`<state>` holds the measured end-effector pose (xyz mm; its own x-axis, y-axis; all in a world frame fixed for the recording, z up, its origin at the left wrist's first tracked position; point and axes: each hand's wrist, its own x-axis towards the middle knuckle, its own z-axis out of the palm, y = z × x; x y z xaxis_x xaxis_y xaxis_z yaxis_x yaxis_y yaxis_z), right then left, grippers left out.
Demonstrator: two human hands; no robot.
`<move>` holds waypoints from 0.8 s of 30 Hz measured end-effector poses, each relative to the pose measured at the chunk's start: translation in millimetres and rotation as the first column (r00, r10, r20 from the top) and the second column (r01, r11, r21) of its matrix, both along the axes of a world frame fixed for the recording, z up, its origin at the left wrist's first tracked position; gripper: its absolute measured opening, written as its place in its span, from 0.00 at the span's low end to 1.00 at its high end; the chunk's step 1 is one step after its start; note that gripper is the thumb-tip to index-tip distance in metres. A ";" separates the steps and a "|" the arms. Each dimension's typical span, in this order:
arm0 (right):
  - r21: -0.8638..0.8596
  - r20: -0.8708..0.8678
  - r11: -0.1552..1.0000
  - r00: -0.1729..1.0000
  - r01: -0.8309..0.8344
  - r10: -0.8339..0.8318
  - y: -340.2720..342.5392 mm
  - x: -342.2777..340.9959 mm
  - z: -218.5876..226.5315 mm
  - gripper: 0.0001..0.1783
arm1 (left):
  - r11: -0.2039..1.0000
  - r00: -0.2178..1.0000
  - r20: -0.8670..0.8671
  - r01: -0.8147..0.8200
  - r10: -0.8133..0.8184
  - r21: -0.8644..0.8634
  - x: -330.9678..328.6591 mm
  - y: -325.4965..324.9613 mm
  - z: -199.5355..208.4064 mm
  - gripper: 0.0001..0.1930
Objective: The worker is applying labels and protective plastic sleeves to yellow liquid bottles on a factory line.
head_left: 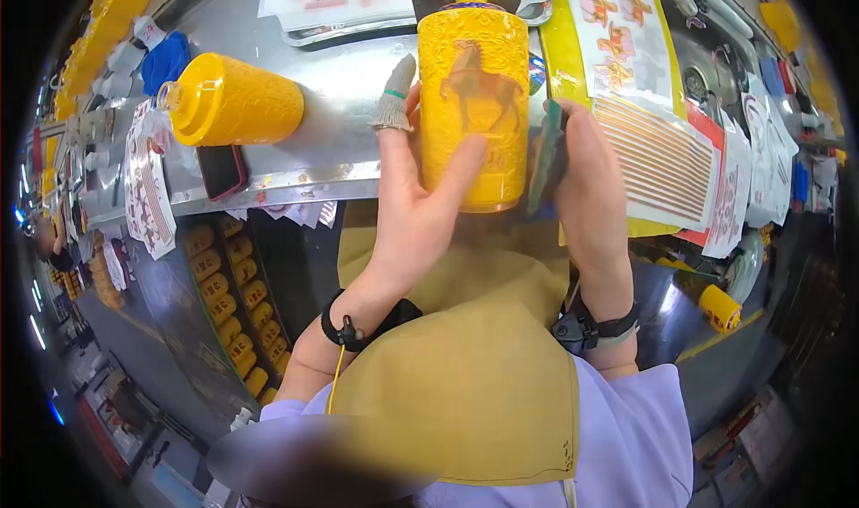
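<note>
A yellow embossed bottle (pixel 474 52) with a clear glass neck stands upright in front of me, a brown horse picture on its side. My left hand (pixel 407 208) grips its lower left side, the thumb lying across the front below the horse. A knitted grey-white finger cover (pixel 394 97) sits on one finger of that hand. In my right hand (pixel 592 182), just right of the bottle, is a thin dark-green flat piece (pixel 548 159), held between thumb and fingers. The piece looks slightly apart from the bottle, and its exact kind is unclear.
Another yellow bottle (pixel 242 101) lies on the metal table (pixel 344 88) at left, near a phone (pixel 221 170) and blue cloth (pixel 166 63). Horse decal sheets (pixel 617 25) and a striped sheet (pixel 658 159) lie at right. Crated yellow bottles (pixel 215 284) stand lower left.
</note>
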<state>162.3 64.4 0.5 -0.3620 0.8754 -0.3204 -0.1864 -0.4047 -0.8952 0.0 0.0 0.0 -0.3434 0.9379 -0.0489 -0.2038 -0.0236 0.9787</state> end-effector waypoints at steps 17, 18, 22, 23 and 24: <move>0.709 0.414 0.691 0.877 -0.143 -0.244 -3.3 1.3 36.6 0.16 | 1.000 0.995 0.102 -0.003 0.001 0.016 2.4 -12.3 -11.3 0.38; 0.744 0.438 0.628 0.877 -0.230 -0.197 0.5 -0.5 38.1 0.18 | 1.000 0.995 0.103 -0.002 0.000 0.019 2.1 -12.8 -13.4 0.38; 0.831 0.478 0.405 0.862 -0.382 -0.169 23.4 -13.5 44.1 0.17 | 0.999 0.996 0.093 -0.015 0.011 0.040 1.1 -17.9 -17.5 0.41; 0.832 0.479 0.400 0.862 -0.385 -0.167 27.6 -14.6 48.2 0.17 | 0.998 0.996 0.089 -0.027 0.022 0.055 0.7 -18.9 -18.5 0.43; 0.858 0.477 0.327 0.850 -0.395 -0.224 31.6 -14.7 51.8 0.18 | 0.998 0.996 0.081 -0.034 0.031 0.043 -0.4 -18.5 -20.3 0.43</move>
